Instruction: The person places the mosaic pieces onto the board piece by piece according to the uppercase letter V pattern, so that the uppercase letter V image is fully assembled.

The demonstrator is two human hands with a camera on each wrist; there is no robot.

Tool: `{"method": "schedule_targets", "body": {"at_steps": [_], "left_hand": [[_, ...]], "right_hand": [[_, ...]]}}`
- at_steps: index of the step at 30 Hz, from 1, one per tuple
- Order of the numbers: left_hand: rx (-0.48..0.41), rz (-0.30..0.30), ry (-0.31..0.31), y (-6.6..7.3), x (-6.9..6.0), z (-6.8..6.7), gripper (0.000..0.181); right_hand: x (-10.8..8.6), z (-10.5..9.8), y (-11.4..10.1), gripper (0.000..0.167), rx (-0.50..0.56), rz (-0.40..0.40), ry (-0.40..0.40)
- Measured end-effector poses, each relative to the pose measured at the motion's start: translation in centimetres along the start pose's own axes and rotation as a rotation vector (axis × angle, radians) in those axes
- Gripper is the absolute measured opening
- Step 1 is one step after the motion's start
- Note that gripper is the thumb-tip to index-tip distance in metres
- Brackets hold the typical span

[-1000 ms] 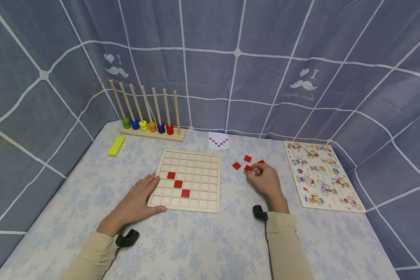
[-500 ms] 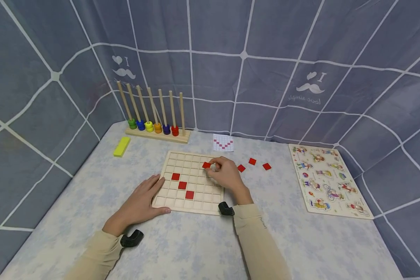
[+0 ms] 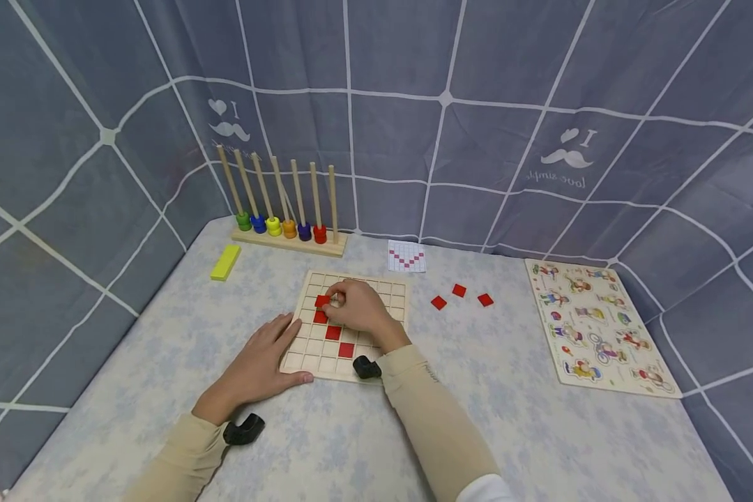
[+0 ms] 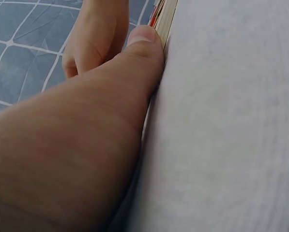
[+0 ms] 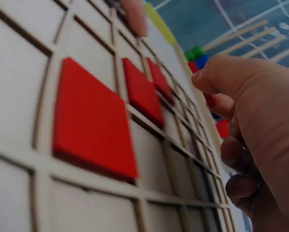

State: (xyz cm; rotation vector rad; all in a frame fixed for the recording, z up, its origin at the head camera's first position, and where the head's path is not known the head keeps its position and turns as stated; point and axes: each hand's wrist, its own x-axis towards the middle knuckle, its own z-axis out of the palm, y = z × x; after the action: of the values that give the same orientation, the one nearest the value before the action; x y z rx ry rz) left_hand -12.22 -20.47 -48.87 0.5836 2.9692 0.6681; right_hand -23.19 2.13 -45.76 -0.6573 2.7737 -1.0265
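While left hand (image 3: 259, 362) touches grid board (image 3: 311, 362), thumb and fingers spread | right hand (image 3: 360, 307): fingers pinching red tile (image 3: 321, 301)

You have a wooden peg rack (image 3: 288, 242) with seven pegs (image 3: 298, 192); around the feet of six sit beads (image 3: 289, 229), running left to right green, blue, yellow, orange, dark blue and red. Near the rack's left end, on your side, lies a yellow block (image 3: 225, 263). Well to the rack's right and closer to you lies a picture puzzle board (image 3: 577, 314). Behind the rack hangs a grey-blue curtain (image 3: 389, 125) with white lines; beneath it spreads a pale, blue-patterned tablecloth (image 3: 539, 446).
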Motion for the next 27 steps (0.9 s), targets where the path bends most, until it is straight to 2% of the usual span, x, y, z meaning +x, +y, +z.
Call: {"method": "schedule_targets", "body": {"at_steps": [9,17,25,27], "left_hand": [[0.008,-0.004,-0.001,0.0,0.1,0.0,0.108],[-0.011,0.013,0.013,0.3,0.0,-0.2,0.108],[-0.012,0.005,0.005,0.4,-0.1,-0.4,0.108],[-0.014,0.007,0.006,0.5,-0.1,-0.4,0.107]], "right_hand": [[1.4,1.4,-1.5,0.029,-0.165,0.015,-0.04],[2.3,1.3,-2.6,0.031,-0.29,0.038,-0.084],[2.8,1.3,-3.7,0.031,-0.338,0.068,-0.123],[2.8,1.2,-3.8,0.031,-0.323,0.088,-0.124]]}}
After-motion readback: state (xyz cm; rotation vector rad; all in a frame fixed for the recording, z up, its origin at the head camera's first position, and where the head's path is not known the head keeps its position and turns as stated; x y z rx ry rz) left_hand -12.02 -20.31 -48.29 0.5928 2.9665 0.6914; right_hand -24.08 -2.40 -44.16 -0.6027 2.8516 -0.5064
